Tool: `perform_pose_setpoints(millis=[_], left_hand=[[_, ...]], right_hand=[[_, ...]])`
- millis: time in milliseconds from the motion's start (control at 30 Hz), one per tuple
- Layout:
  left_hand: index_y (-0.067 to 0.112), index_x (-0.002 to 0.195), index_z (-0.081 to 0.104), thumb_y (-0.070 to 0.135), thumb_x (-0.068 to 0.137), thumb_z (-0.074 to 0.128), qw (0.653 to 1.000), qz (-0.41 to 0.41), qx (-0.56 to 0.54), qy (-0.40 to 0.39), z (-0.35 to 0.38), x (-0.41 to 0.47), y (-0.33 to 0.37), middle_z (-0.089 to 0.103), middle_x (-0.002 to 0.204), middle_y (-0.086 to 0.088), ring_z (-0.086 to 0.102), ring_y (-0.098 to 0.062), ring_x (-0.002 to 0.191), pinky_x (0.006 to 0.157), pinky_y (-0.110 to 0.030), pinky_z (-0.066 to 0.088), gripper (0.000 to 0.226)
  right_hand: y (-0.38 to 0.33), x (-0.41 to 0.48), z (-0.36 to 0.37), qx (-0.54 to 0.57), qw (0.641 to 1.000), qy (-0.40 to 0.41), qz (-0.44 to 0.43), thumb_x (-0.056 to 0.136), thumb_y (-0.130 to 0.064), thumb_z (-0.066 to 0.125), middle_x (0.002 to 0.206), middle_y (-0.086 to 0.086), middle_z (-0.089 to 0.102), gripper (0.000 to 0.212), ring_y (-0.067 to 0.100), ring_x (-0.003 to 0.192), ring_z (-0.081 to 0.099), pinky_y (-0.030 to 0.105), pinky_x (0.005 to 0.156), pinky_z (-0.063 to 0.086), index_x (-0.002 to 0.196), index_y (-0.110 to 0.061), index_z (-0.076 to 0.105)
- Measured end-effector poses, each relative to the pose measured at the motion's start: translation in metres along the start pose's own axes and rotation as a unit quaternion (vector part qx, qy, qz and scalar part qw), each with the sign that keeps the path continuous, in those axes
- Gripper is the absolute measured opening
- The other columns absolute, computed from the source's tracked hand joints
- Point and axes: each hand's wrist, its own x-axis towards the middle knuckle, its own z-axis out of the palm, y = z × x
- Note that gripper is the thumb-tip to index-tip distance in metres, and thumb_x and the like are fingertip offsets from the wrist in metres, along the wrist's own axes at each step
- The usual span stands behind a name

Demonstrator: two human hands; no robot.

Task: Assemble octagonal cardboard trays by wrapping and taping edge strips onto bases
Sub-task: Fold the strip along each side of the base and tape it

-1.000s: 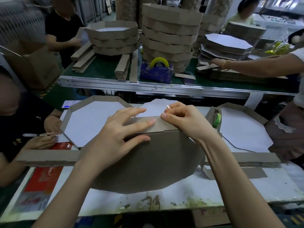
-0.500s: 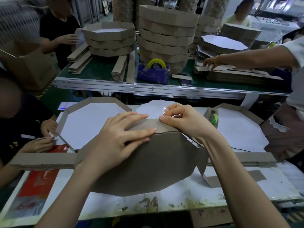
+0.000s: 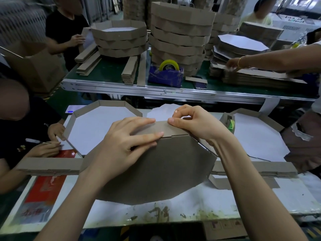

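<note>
A brown octagonal cardboard base (image 3: 156, 173) stands tilted toward me, brown side facing me, on the white work table (image 3: 191, 206). An edge strip (image 3: 163, 126) is folded over its top edge. My left hand (image 3: 126, 141) lies flat with straight fingers pressing the strip against the base. My right hand (image 3: 192, 124) sits at the strip's top right with fingers curled, thumb on the strip; a shiny bit of clear tape (image 3: 175, 111) shows at its fingertips. A tape roll in a small dispenser (image 3: 230, 122) is just right of that hand.
An assembled tray (image 3: 97, 126) lies at the left, another (image 3: 257, 136) at the right. Flat strips (image 3: 48, 165) lie along the table's middle. A person at the left holds a pen (image 3: 37, 141). Across the conveyor stand tray stacks (image 3: 178, 35) and a purple tape dispenser (image 3: 165, 75).
Both hands stay on the strip at the base's top edge. My left fingers have slid slightly along it; my right fingers have curled tighter at the tape.
</note>
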Motion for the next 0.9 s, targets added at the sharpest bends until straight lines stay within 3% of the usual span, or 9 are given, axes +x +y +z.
perform_pose_setpoints(millis=[367,533,600,700,800,900], left_hand=[[0.042,0.121,0.059,0.048,0.089,0.048,0.997,-0.068,-0.037,-0.008,0.001,0.005,0.011,0.058,0.132,0.009,0.056,-0.018,0.114,0.095,-0.034,0.042,0.034],[0.043,0.126,0.055,0.052,0.09,0.046,0.997,-0.06,-0.042,-0.033,0.002,0.006,0.006,0.053,0.138,0.011,0.049,-0.014,0.125,0.101,-0.032,0.036,0.039],[0.044,0.132,0.05,0.058,0.087,0.051,0.996,-0.061,-0.059,-0.021,0.005,0.005,0.003,0.045,0.142,0.015,0.039,-0.002,0.13,0.104,-0.03,0.033,0.047],[0.058,0.143,0.025,0.078,0.072,0.055,0.992,-0.113,-0.056,-0.004,0.007,0.001,-0.002,0.034,0.144,0.029,0.024,0.014,0.125,0.1,-0.03,0.031,0.079],[0.058,0.147,0.007,0.094,0.056,0.051,0.983,-0.168,-0.079,-0.017,0.006,-0.001,-0.005,0.041,0.136,0.026,0.033,0.009,0.114,0.09,-0.032,0.041,0.107],[0.057,0.148,0.005,0.096,0.055,0.05,0.984,-0.152,-0.082,-0.033,0.006,0.0,-0.005,0.036,0.122,0.045,0.036,0.011,0.109,0.087,-0.03,0.043,0.109]], right_hand=[[0.007,-0.013,-0.008,0.001,1.0,-0.009,-0.015,0.087,-0.028,0.075,0.097,-0.013,0.06,0.019,0.005,0.089,0.061,0.021,0.084,0.049,0.088,-0.009,0.078],[0.011,-0.013,-0.006,0.019,1.0,0.009,0.002,0.087,-0.029,0.075,0.097,-0.013,0.06,0.021,0.008,0.089,0.061,0.026,0.09,0.048,0.087,-0.008,0.077],[0.013,-0.014,-0.006,0.024,1.0,0.013,0.006,0.088,-0.031,0.073,0.099,-0.014,0.062,0.022,0.008,0.089,0.062,0.023,0.085,0.046,0.087,-0.01,0.076],[0.015,-0.015,-0.011,0.034,0.999,-0.02,0.023,0.09,-0.035,0.071,0.099,-0.011,0.071,0.018,0.005,0.083,0.066,0.021,0.08,0.047,0.087,-0.017,0.073],[0.011,-0.014,-0.02,0.037,0.997,-0.07,0.004,0.092,-0.028,0.069,0.101,-0.003,0.074,0.016,0.012,0.078,0.067,0.024,0.074,0.052,0.091,-0.013,0.074],[0.006,-0.013,-0.025,0.067,0.991,-0.113,-0.024,0.088,-0.029,0.069,0.103,-0.008,0.072,0.022,0.017,0.078,0.07,0.024,0.069,0.056,0.088,-0.008,0.073]])
